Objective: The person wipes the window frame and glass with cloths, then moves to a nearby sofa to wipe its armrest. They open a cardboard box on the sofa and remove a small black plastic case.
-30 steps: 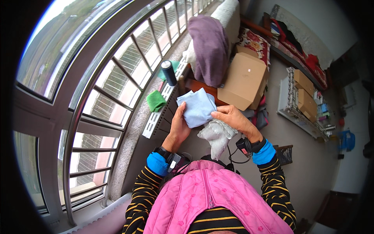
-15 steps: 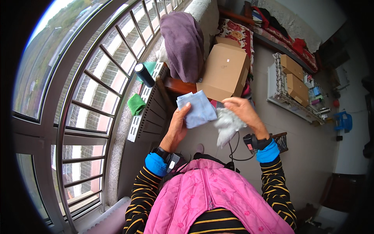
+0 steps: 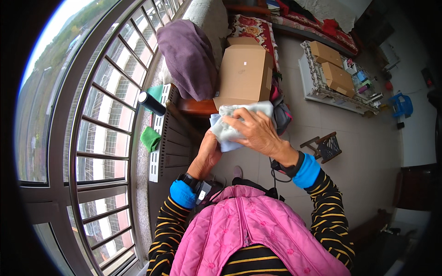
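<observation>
Both hands gripped a pale blue cloth [image 3: 230,133].
Right hand [image 3: 258,133] clenched over it; left hand [image 3: 207,158] apparently grasped it from 7 o'clock. Cardboard box [image 3: 243,76] lay at 12 o'clock.

The window sill [image 3: 172,138] carried 1 dark cylindrical bottle [image 3: 151,103] lying on its side, 1 folded green cloth [image 3: 150,138] and 1 white perforated strip [image 3: 155,147]. The tiled floor [image 3: 368,142] carried 1 white low desk [image 3: 322,92] bearing 2 cardboard boxes [image 3: 332,64], 1 small dark stool [image 3: 328,146] and 1 blue plastic stool [image 3: 401,104]. A large cardboard box [image 3: 242,73] rested beside a purple garment [image 3: 188,57].
</observation>
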Action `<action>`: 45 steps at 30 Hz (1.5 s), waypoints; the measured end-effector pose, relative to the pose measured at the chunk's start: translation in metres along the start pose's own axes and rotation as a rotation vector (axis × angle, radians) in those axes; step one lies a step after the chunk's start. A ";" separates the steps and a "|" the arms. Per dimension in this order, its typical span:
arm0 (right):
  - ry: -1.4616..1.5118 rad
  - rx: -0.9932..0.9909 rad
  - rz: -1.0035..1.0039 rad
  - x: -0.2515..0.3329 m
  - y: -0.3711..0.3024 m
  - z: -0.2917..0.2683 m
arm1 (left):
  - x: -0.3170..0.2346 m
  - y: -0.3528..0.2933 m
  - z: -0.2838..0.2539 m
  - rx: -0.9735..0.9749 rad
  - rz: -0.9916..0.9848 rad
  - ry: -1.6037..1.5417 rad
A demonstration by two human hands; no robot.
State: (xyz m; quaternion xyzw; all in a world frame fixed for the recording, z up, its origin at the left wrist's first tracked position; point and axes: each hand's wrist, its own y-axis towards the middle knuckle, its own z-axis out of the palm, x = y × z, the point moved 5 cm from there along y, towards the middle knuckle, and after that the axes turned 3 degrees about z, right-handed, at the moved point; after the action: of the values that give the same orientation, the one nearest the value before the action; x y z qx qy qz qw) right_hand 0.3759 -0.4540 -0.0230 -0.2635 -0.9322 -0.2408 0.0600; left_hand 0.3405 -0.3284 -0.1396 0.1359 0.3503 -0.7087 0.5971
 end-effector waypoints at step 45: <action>1.480 -0.064 0.756 -0.061 0.042 0.068 | -0.055 -0.048 -0.124 -0.224 0.115 -0.207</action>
State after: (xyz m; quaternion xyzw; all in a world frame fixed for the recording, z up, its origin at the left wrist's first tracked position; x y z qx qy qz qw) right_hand 0.4513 -0.4186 -0.0792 -0.3340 -0.4933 -0.3417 0.7269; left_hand 0.2816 -0.2037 -0.1789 0.0145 0.3555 -0.6399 0.6811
